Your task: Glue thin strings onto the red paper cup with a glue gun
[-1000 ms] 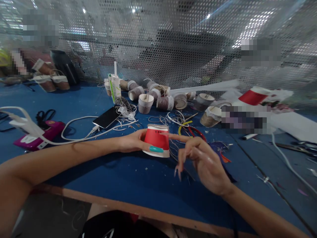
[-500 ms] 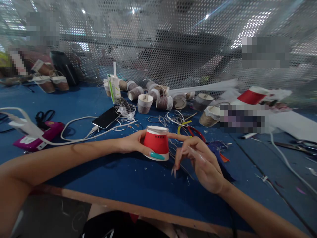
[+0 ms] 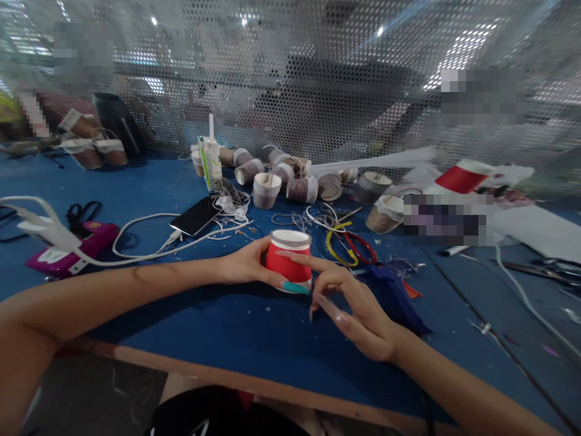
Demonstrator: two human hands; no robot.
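Head: left hand (image 3: 249,263) grips cup (image 3: 287,270), right index (image 3: 315,262) extended.

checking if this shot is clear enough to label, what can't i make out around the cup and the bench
All in the head view:
Fingertips of the left hand, except the thumb: behind the red paper cup.
Part of the cup's front: covered by a finger of the right hand.
Scissors: handles cut off by the right edge.
Details beyond the perforated screen: obscured and blurred.
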